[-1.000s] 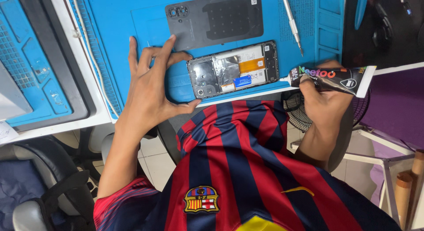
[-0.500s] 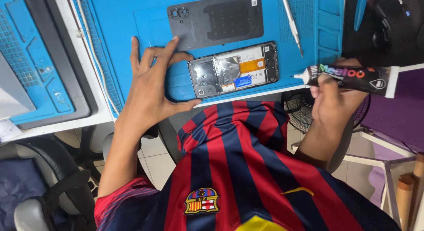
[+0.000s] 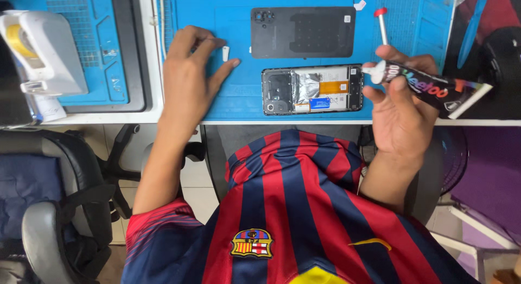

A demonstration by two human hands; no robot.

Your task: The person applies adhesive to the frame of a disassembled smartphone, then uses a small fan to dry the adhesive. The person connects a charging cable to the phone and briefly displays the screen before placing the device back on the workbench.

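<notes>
Nearest to me is my red-and-blue striped jersey [image 3: 287, 208], and off its left side a grey padded office chair [image 3: 49, 208] stands on the tiled floor. Beyond that runs the near edge of the white workbench [image 3: 108, 118], which carries a blue silicone work mat [image 3: 239, 97].

My right hand [image 3: 401, 107] hovers over the mat's near right corner, curled round a black squeeze tube of adhesive with coloured lettering [image 3: 434, 87]. Fingers and thumb are wrapped on its body; its white nozzle points left toward the phone, just short of its right end.

The opened black smartphone with its back removed, foil and orange parts showing [image 3: 312, 90], lies flat along the mat's near edge, between my two hands.

My left hand [image 3: 187, 80] rests palm down on the mat toward its left edge, fingers spread and grasping nothing; the fingertips sit just beside a small white cap [image 3: 226, 53].

Farther in, the phone's dark grey back cover [image 3: 303, 32] lies flat near the mat's far edge, parallel to the phone. A thin tool with a red tip [image 3: 382, 23] lies to its right. At the bench's far left corner stands a white-and-yellow device [image 3: 40, 48] over a second blue mat [image 3: 81, 45].
</notes>
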